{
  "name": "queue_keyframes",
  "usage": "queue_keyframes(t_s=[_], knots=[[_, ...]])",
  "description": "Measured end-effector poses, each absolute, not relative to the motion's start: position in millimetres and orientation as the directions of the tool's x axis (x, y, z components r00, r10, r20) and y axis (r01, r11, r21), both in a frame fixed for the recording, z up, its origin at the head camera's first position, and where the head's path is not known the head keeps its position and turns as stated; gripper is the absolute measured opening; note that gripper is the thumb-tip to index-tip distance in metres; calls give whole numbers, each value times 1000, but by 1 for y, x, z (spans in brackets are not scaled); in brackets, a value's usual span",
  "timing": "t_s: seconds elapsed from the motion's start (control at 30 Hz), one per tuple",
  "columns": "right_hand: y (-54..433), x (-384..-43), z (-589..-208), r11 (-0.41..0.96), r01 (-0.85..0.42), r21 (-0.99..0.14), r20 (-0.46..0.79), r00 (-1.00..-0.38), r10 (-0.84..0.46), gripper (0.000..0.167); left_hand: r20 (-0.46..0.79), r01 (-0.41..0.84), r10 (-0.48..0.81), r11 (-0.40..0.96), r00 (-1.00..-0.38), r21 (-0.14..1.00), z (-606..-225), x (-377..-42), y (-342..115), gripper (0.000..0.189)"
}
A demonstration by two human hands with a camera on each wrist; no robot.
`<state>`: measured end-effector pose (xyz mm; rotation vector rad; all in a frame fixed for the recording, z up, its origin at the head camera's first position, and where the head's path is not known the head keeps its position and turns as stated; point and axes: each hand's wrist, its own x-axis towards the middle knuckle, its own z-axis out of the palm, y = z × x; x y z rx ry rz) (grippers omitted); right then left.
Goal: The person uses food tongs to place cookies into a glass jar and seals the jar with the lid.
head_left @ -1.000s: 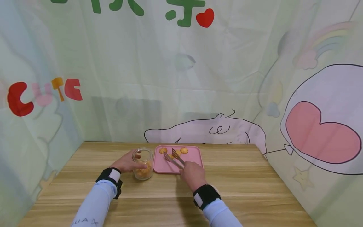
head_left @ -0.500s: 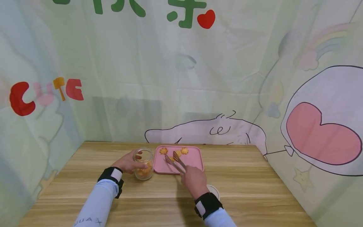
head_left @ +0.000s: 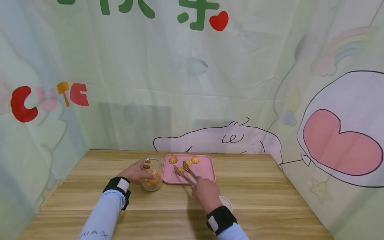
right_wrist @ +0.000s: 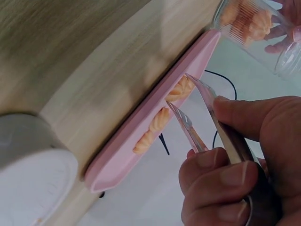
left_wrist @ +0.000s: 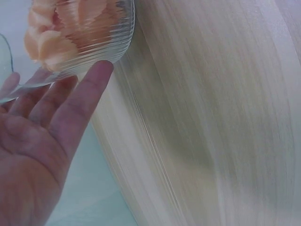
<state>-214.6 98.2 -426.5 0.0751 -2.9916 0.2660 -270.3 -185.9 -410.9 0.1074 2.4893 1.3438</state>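
My left hand point(head_left: 133, 172) holds a clear glass jar point(head_left: 152, 189) by its side, thumb in front and fingers behind. The jar stands open-topped, with several golden cookies point(left_wrist: 77, 28) in its lower part. In my right hand point(head_left: 207, 193) is a pair of metal tongs point(head_left: 189, 179), their tips spread apart over a pink tray point(head_left: 207, 168). Those tips straddle the nearest cookie point(right_wrist: 181, 88), close at its two sides in the right wrist view. Farther back on the tray lie more ridged cookies point(head_left: 195, 160).
A round white lid point(head_left: 227, 202) lies on the wooden table point(head_left: 258, 193), partly behind my right wrist. The jar stands just left of the tray. A printed cloth backdrop point(head_left: 135, 83) rises at the table's back edge and sides.
The tong tips have shifted slightly toward me, from between the back cookies to the nearest one. My right forearm has drawn back a little, uncovering the lid. The left hand stays on the jar.
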Motion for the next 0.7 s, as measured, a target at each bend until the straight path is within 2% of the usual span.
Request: queue_keyframes(t_s=[0.17,0.43,0.7], knots=[[94,-213,-423,986,-53,-155,132,-991,-33,27,-230,-78,214,550,-949,832,-412,-271,-187,88],[98,-209,-430,981,-97,-166,244,-968,-54,25,-219,-67,216,549,-952,833,-414,-271,-187,88],[102,-207,-429,970,-89,-228,219,-975,-38,21,-220,-71,211,548,-952,833,-414,-270,-189,88]])
